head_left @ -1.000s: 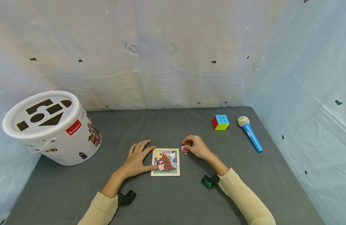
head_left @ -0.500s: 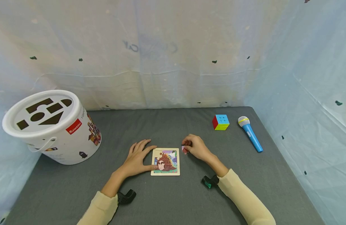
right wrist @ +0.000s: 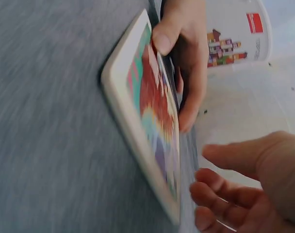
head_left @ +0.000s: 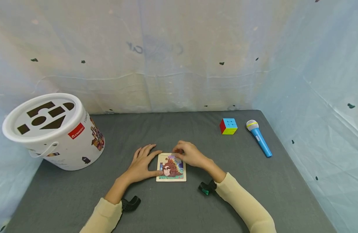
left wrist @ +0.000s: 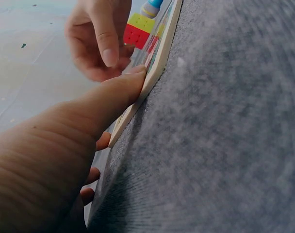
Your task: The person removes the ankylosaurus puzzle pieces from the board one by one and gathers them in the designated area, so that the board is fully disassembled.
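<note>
Puzzle (head_left: 171,169): square, lying flat, pale frame (head_left: 171,180)
Picture: red-brown spiky dinosaur, head towards nine o'clock
Left hand (head_left: 141,166): thumb on frame, eight o'clock
Right hand (head_left: 191,155): fingers over one o'clock

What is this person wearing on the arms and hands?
The left hand and right hand are bare, without gloves. The left sleeve and right sleeve are plain, long and pale cream-yellow. Near each cuff sits a chunky black device: the left device looks all black, while the right device has a green patch.
</note>
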`<move>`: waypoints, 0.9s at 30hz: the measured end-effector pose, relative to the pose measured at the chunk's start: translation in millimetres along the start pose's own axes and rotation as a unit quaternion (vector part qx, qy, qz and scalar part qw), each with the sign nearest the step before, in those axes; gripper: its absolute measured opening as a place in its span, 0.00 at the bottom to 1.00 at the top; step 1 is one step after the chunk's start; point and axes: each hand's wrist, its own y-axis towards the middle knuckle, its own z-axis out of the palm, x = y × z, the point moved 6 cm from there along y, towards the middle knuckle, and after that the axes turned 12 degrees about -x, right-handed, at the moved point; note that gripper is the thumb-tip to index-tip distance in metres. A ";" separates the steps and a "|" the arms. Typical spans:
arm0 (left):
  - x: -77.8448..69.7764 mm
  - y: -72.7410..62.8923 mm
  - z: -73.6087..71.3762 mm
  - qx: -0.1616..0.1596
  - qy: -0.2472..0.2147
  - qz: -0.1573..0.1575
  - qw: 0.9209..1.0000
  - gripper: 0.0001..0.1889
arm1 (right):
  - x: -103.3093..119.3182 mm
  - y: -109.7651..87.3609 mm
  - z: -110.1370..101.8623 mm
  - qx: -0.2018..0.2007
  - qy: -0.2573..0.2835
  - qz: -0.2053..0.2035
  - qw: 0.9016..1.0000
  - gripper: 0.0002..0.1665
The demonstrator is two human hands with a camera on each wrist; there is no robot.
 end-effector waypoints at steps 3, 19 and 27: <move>-0.2 0.0 0.6 0.002 0.000 0.000 1.000 0.45 | 10.0 3.4 11.2 0.044 -0.009 -0.029 0.999 0.10; 0.7 0.3 2.8 0.011 -0.004 -0.001 1.000 0.45 | 17.0 9.0 29.0 0.110 -0.056 -0.024 0.992 0.15; 1.0 -0.3 1.3 0.004 -0.007 0.001 1.000 0.45 | 14.2 8.7 31.3 0.111 -0.058 -0.019 0.992 0.14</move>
